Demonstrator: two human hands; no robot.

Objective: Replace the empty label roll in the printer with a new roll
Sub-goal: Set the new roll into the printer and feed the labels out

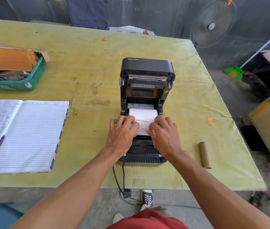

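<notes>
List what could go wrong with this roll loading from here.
1. Both hands, left hand and right hand, pull the label strip from the new roll; uneven pull may feed it crooked.
2. The printer lid stands open above the hands; it might drop on them.
3. The empty core lies near the table's right edge and may roll off.

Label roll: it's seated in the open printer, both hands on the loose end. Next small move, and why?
Probably draw the loose end of the new roll forward, flat over the front guides of the printer. The lid is still up, the left hand and right hand pinch the strip's two edges, and the empty core already lies aside.
</notes>
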